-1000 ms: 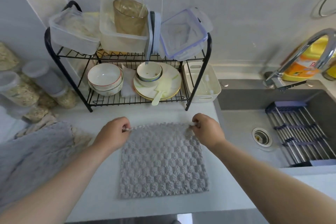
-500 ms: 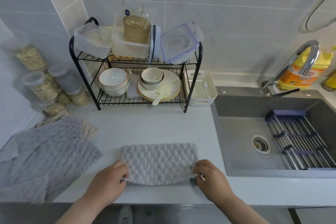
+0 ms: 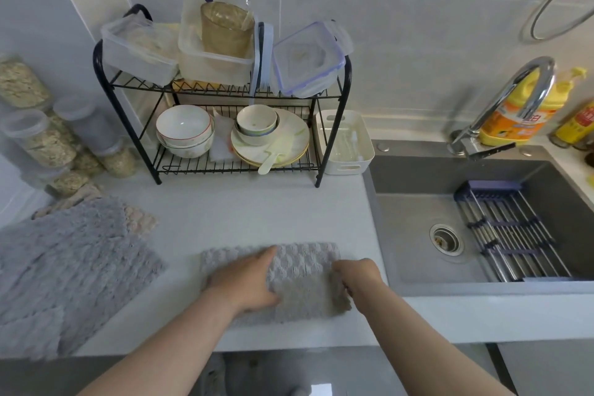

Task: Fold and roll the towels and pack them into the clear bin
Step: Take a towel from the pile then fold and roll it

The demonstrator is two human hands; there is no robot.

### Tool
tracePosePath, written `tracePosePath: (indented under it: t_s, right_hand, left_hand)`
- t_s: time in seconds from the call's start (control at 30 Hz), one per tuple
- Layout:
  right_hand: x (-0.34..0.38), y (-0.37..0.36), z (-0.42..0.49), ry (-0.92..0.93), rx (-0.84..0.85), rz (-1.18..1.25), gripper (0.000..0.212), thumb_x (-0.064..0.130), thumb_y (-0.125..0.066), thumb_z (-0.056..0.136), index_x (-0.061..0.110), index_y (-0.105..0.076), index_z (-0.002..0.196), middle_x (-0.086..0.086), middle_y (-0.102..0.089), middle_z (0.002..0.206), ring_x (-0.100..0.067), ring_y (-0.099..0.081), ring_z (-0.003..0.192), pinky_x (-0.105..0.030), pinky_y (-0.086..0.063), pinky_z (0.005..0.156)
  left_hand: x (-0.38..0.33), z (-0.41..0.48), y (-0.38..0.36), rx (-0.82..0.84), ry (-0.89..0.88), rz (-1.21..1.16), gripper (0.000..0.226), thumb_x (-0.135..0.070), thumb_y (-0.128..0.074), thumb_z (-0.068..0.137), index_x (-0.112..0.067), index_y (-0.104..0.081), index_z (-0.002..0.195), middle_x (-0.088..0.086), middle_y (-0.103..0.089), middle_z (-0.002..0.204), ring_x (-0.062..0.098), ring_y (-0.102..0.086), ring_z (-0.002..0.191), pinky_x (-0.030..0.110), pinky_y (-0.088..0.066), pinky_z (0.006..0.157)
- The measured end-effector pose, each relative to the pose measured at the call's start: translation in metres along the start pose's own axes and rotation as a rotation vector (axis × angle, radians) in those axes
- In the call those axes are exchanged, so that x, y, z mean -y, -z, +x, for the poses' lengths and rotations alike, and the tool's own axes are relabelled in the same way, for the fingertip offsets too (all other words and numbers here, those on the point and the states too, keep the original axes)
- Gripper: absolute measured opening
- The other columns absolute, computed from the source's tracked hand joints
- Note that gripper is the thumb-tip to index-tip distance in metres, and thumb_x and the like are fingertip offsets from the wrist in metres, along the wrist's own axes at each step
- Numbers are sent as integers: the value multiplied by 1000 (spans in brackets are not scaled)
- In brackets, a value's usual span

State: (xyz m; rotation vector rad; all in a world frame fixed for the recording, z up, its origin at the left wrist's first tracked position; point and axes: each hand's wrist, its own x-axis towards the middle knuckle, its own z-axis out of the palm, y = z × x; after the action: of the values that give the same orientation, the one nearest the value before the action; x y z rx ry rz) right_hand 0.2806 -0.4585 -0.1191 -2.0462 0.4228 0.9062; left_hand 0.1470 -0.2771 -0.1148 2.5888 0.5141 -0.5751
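- At the near edge of the worktop (image 3: 257,212), a person works a grey towel (image 3: 305,286) that now lies folded into a band. A second ago it was spread out as a full square.
- The left hand (image 3: 244,280), which was pinching a corner half a second ago, now lies flat on the towel's left half with its fingers straight, pressing the cloth down.
- The right hand (image 3: 358,276) sits at the towel's right edge with its fingers curled. It appears to be pinching that edge, though motion blur softens the grip.
- With the first fold done, the pinned left side and gripped right edge suggest a second fold or the start of the roll comes next.
- To the left, well apart, a stack of grey towels (image 3: 70,264) lies unfolded, so most of the job is still ahead.
- Farther back, a wire rack (image 3: 334,125) holds clear tubs (image 3: 212,58) on its top shelf. Which one is the bin for packing cannot be told, and no towel is in any of them.
- The sink (image 3: 418,228) lies to the right.
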Motion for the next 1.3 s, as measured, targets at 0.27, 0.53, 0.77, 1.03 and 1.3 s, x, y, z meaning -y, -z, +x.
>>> tracePosePath:
  t_s: [0.27,0.53,0.77,1.03,1.3]
  right_hand:
    - [21,6,1,71,-11,-116,10,4,-56,78,9,-54,70,-9,-50,63,-21,-41,55,-24,-34,51]
    - [71,8,-19,383,11,-65,30,13,-53,83,27,-54,110,-4,-67,90,-28,-68,78,-31,-52,53]
    - [66,-77,-45,503,246,-232,33,12,-57,84,30,-49,112,1,-60,79,-17,-56,64,-28,-47,54]
    - [51,-138,-45,546,288,-536,22,22,-57,82,20,-51,103,3,-63,90,-19,-61,84,-30,-49,69]
    - [28,-72,-28,423,-34,-253,9,24,-53,84,17,-58,85,5,-55,63,-16,-49,56,-30,-43,55]
  left_hand:
    - [-12,36,-9,0,-47,-2,94,-51,-62,73,-28,-16,152,0,-32,154,21,-37,137,30,-35,109]
    - [92,23,-16,-411,-106,-2,71,-58,-44,74,-26,-51,137,-3,-45,146,26,-43,134,37,-31,111]
    - [117,16,-32,-329,-78,129,98,-89,-14,71,-32,-22,150,-6,-8,159,14,-2,147,34,6,117]
    - [119,15,-33,-341,-80,73,85,-74,-38,76,-35,-23,150,-6,-6,160,13,4,148,35,8,117]
    - [98,16,-2,-534,-113,-293,62,-43,-26,92,-14,-37,146,-6,-30,153,10,-23,143,19,-10,114]
